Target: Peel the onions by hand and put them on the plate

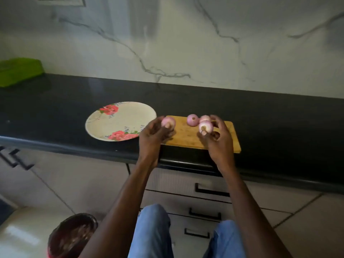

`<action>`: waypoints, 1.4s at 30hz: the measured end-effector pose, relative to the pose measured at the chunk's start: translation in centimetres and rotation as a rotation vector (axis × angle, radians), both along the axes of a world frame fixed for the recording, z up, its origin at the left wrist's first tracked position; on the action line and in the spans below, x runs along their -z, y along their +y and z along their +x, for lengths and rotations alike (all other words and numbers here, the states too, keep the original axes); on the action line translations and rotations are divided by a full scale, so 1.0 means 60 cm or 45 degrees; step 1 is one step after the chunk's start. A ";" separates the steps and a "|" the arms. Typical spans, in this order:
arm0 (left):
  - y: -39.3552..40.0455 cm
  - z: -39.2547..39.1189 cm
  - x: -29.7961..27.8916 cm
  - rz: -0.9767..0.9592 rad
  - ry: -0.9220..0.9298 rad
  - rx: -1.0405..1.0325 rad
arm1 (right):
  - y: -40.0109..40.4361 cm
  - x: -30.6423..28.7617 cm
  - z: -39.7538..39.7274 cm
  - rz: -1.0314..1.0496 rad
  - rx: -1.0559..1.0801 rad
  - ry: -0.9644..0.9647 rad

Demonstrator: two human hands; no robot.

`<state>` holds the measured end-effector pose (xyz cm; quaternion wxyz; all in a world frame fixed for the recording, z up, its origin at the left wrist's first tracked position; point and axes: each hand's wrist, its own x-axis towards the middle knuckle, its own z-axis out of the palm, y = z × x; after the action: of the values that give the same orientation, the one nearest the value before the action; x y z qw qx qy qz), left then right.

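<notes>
My left hand (151,134) holds a peeled pink onion (169,122) over the left end of the wooden cutting board (188,135), close to the plate's right rim. My right hand (217,135) grips a second peeled onion (205,126) above the board. Two more peeled onions (193,120) (204,118) lie on the board just behind it. The round floral plate (119,121) lies on the black counter left of the board, with nothing on it.
The black counter (279,127) runs along a marble wall. A green box (18,70) sits at the far left. Below are drawers with black handles (204,214), and a dark round bin (71,236) stands on the floor by my knees.
</notes>
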<state>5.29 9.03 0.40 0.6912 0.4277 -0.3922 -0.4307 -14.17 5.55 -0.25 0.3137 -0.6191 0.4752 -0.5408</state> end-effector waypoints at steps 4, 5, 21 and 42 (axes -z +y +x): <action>-0.038 -0.054 -0.001 0.041 -0.630 0.074 | -0.019 -0.001 -0.049 0.027 0.047 0.214; -0.045 -0.059 0.001 0.061 -0.735 0.050 | -0.022 0.003 -0.053 0.018 0.052 0.244; -0.061 -0.084 0.016 0.038 -1.185 -0.009 | -0.029 0.013 -0.040 0.013 0.103 0.554; -0.042 -0.098 -0.003 0.158 -1.305 -0.054 | -0.014 -0.005 -0.033 0.059 0.166 0.591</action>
<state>-0.60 6.49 0.60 0.3921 0.6319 -0.6455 -0.1739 -16.13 4.71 0.05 0.1745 -0.6875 0.5859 -0.3920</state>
